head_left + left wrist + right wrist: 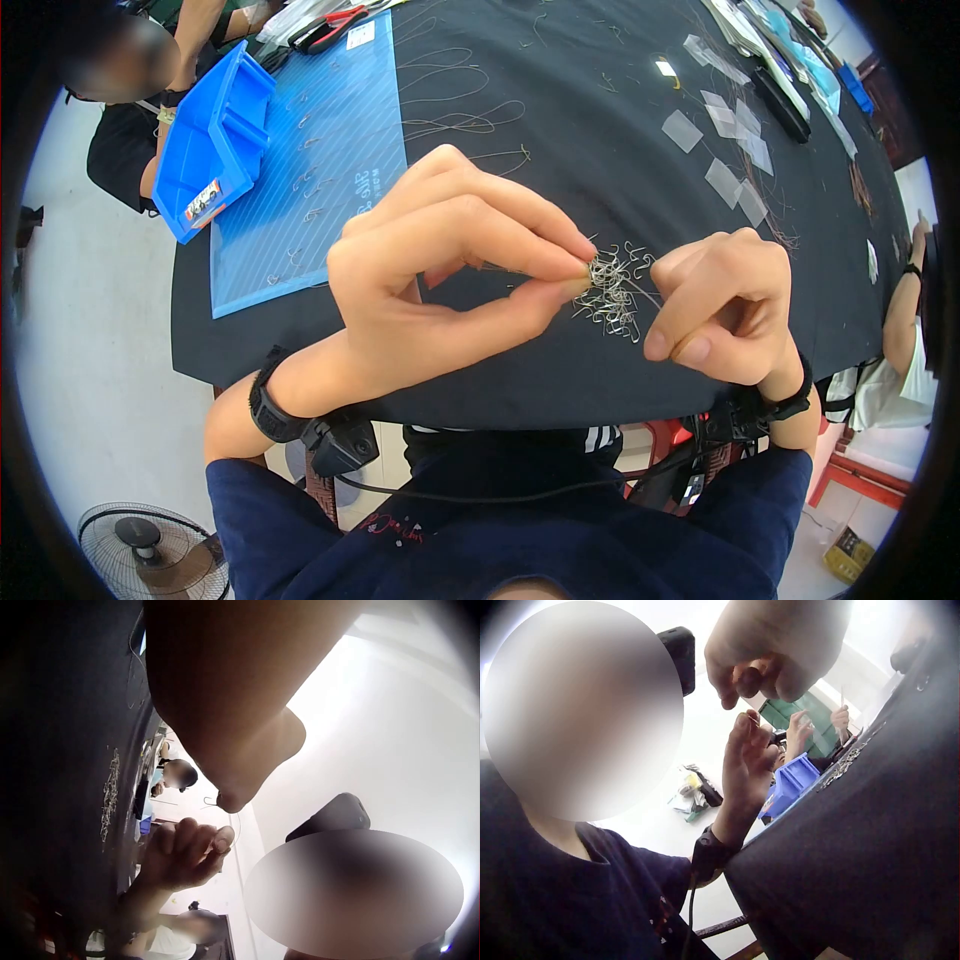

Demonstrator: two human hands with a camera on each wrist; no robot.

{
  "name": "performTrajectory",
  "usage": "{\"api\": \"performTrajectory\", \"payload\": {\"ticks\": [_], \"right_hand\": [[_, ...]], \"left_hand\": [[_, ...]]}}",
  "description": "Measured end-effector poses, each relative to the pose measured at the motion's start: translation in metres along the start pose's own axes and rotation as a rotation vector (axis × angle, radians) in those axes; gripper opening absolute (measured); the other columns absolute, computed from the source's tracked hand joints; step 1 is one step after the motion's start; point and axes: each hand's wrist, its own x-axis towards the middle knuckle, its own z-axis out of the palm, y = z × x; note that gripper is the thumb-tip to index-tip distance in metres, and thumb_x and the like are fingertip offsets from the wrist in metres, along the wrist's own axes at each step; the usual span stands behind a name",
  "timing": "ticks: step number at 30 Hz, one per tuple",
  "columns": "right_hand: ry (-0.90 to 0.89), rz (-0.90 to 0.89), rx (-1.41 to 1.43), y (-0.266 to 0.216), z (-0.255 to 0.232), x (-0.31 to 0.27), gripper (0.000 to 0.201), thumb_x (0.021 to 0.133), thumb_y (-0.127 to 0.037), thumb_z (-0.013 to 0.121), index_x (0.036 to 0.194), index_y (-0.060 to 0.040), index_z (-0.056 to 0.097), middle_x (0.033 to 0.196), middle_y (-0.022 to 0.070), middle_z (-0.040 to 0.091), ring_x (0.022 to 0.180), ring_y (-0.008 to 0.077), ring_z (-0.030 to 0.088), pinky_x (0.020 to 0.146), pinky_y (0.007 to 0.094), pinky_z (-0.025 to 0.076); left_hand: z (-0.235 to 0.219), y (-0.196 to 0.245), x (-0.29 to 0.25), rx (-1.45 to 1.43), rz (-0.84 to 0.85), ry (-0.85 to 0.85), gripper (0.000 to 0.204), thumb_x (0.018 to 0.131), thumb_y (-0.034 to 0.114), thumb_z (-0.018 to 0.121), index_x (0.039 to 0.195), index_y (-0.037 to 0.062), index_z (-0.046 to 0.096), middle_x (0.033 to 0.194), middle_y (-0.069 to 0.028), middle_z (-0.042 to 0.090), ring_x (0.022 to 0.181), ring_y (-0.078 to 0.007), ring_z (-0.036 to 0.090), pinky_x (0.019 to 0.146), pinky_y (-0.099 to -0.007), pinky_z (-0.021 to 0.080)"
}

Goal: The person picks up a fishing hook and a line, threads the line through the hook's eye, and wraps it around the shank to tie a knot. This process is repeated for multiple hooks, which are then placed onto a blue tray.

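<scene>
In the head view my left hand [400,230] is held over the black cloth, its thumb and index finger pinched together. A small metal fish hook [210,802] sticks out from those fingertips in the left wrist view. Facing it, my right hand [725,305] has its fingers curled and grips a thin line [645,294], which runs toward the left fingertips. Below and between both hands lies a pile of silvery fish hooks [615,290] on the cloth. Where the line meets the hook is hidden by the left fingers.
A blue lined board [350,110] carries hooks in a row, beside a blue plastic bin [215,150]. Pliers [335,28] lie at its far end. Loops of thin line [470,120] spread beyond. Clear plastic squares [682,131] lie at right. Other people sit around the table.
</scene>
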Motion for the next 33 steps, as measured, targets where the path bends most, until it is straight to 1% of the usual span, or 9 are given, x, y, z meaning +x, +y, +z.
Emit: {"api": "performTrajectory", "payload": {"ticks": [5,10,13,16,19,20,23,29,33], "right_hand": [[0.117,-0.095,0.170,0.010,0.008,0.006,0.019,0.081,-0.021,0.063,0.073,-0.0049,0.058,0.075,0.0100,0.065,0.056,0.0093,0.046,0.048,0.0216,0.034],[0.055,-0.129,0.293,0.012,0.011,0.008,0.022,0.087,-0.024,0.056,0.075,-0.0064,0.053,0.082,0.0147,0.064,0.062,0.0101,0.049,0.055,0.0206,0.041],[0.052,-0.058,0.291,0.010,0.009,0.004,0.016,0.090,-0.016,0.051,0.082,-0.0028,0.051,0.082,0.0135,0.060,0.064,0.0102,0.051,0.057,0.0218,0.042],[0.104,0.071,0.194,0.006,0.012,0.001,0.004,0.090,-0.001,0.052,0.092,0.0022,0.053,0.084,0.0062,0.055,0.068,0.0069,0.052,0.059,0.0202,0.043],[0.230,0.150,0.004,0.000,0.023,0.007,0.009,0.089,-0.005,0.056,0.092,0.0000,0.049,0.077,0.0077,0.054,0.061,0.0090,0.051,0.058,0.0208,0.042],[0.253,0.145,-0.114,0.004,0.024,0.006,0.010,0.085,0.002,0.059,0.093,0.0024,0.053,0.076,0.0062,0.054,0.061,0.0075,0.049,0.056,0.0201,0.041],[0.151,0.044,-0.434,0.012,0.016,0.005,0.008,0.081,0.000,0.065,0.087,0.0006,0.059,0.066,0.0018,0.052,0.053,0.0064,0.046,0.048,0.0212,0.035],[0.203,-0.008,-0.444,0.010,0.016,0.003,0.006,0.078,0.002,0.064,0.081,-0.0002,0.060,0.056,-0.0001,0.046,0.047,0.0062,0.039,0.044,0.0217,0.030],[0.156,0.045,-0.377,0.002,0.012,0.000,0.003,0.081,0.006,0.058,0.081,0.0035,0.056,0.063,0.0023,0.048,0.054,0.0072,0.038,0.048,0.0228,0.028]], "left_hand": [[0.001,0.002,0.000,0.033,-0.027,-0.006,0.021,0.067,-0.004,0.075,0.085,0.0060,0.067,0.090,-0.0068,0.069,0.068,-0.0096,0.047,0.055,-0.0210,0.032],[0.003,0.001,0.001,0.059,-0.017,-0.028,0.022,0.065,-0.003,0.075,0.083,0.0063,0.067,0.087,-0.0058,0.069,0.066,-0.0092,0.047,0.054,-0.0211,0.031],[0.005,0.000,0.002,0.098,0.049,-0.002,0.022,0.062,-0.004,0.076,0.080,0.0065,0.068,0.085,-0.0059,0.069,0.063,-0.0100,0.047,0.054,-0.0220,0.030],[0.005,0.003,0.004,0.147,0.106,-0.030,0.023,0.059,-0.004,0.076,0.078,0.0072,0.068,0.084,-0.0051,0.069,0.062,-0.0111,0.047,0.053,-0.0228,0.030],[0.009,0.003,0.002,0.206,0.141,-0.021,0.024,0.057,-0.003,0.077,0.077,0.0078,0.069,0.083,-0.0041,0.069,0.063,-0.0119,0.047,0.053,-0.0232,0.031],[0.008,0.003,0.003,0.217,0.144,-0.022,0.024,0.057,-0.003,0.077,0.077,0.0079,0.069,0.083,-0.0038,0.069,0.063,-0.0119,0.047,0.053,-0.0231,0.031],[0.007,0.002,0.003,0.235,0.152,-0.022,0.025,0.057,-0.003,0.077,0.077,0.0081,0.069,0.084,-0.0035,0.069,0.063,-0.0120,0.047,0.054,-0.0230,0.032],[0.007,0.002,0.002,0.195,0.125,-0.011,0.024,0.059,-0.004,0.078,0.078,0.0067,0.068,0.085,-0.0062,0.069,0.064,-0.0121,0.049,0.055,-0.0225,0.033],[0.006,0.003,0.003,0.136,0.051,0.013,0.022,0.062,-0.004,0.077,0.079,0.0059,0.067,0.086,-0.0090,0.068,0.067,-0.0125,0.052,0.057,-0.0227,0.035]]}}
